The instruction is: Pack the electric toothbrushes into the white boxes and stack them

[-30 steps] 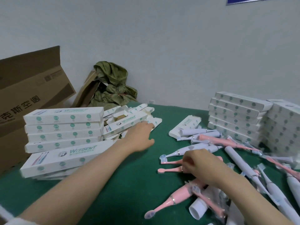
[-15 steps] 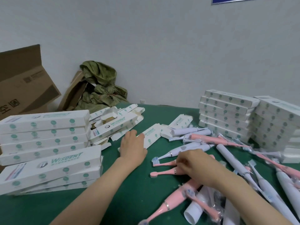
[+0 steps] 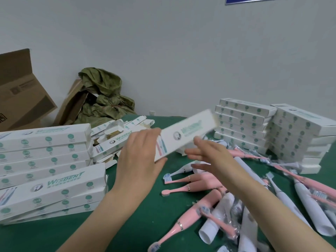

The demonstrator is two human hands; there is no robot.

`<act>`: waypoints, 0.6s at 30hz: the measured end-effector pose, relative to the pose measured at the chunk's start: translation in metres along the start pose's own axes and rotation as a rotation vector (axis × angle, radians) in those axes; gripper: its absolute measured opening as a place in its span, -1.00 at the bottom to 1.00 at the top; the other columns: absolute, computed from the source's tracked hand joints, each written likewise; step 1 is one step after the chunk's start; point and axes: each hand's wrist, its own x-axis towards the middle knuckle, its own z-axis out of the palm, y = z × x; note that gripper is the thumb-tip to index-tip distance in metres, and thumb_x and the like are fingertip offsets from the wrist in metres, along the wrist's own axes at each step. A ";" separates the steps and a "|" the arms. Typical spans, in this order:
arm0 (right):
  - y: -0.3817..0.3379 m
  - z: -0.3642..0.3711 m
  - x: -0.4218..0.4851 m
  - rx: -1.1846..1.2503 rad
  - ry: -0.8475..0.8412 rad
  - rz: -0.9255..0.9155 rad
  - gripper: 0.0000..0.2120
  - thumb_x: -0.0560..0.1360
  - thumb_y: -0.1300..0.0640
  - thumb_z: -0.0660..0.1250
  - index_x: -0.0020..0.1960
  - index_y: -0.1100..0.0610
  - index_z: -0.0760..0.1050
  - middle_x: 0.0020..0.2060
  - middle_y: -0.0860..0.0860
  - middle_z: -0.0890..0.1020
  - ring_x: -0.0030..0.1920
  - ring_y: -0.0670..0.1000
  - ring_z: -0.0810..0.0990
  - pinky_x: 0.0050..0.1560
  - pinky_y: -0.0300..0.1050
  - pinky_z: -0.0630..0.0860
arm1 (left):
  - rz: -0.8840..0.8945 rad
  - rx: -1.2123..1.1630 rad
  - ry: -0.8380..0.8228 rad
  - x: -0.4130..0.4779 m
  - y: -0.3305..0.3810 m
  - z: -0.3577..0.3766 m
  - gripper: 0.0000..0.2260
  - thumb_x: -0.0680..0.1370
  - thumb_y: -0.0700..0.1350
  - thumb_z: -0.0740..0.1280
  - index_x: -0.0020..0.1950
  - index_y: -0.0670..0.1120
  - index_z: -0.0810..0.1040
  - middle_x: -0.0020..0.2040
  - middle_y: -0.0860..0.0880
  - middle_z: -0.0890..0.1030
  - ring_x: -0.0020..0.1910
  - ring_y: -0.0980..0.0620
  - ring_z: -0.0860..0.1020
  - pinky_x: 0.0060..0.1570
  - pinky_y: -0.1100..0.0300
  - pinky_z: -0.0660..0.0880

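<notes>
Our left hand (image 3: 140, 159) grips one white box (image 3: 189, 131) by its near end, thumb under and fingers over, so the box is lifted off the table and tilts up toward the right; it is blurred. Our right hand (image 3: 211, 157) is spread with straight fingers just beneath the box's middle, and we cannot tell whether it touches. Below the hands, pink toothbrushes (image 3: 192, 186) lie scattered on the green table (image 3: 116, 231), with white toothbrushes (image 3: 307, 200) further right. A stack of closed boxes (image 3: 45, 160) stands at our left, a loose pile of open boxes (image 3: 118, 140) behind it, and neater stacks (image 3: 241, 124) at the far right. A brown carton (image 3: 20, 99) and a crumpled green bag (image 3: 103, 91) sit against the wall.
</notes>
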 end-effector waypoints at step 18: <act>-0.007 0.025 -0.021 0.305 -0.099 0.480 -0.35 0.43 -0.44 0.03 -0.46 0.11 0.35 -0.52 -0.03 0.26 -0.54 -0.05 0.21 -0.50 -0.22 0.19 | -0.219 -1.021 0.246 0.015 0.019 -0.015 -0.45 0.22 -0.10 0.59 0.10 0.15 0.41 0.02 0.22 0.57 0.11 0.15 0.55 0.17 0.22 0.47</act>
